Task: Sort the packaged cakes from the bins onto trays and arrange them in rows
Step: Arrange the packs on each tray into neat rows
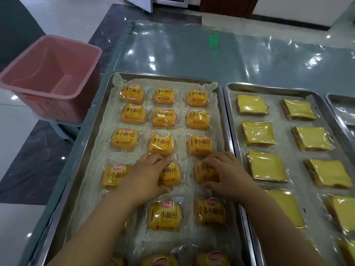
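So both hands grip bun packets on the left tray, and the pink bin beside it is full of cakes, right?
No: the head view shows the pink bin empty. The rest holds: left hand and right hand each grip a bun packet on the left tray.

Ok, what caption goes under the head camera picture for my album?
Left hand and right hand each hold a packaged cake, lining up rows on the tray.

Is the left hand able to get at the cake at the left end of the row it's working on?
Probably yes: the left-end cake lies exposed right beside the left hand, which must first release the middle cake it grips.
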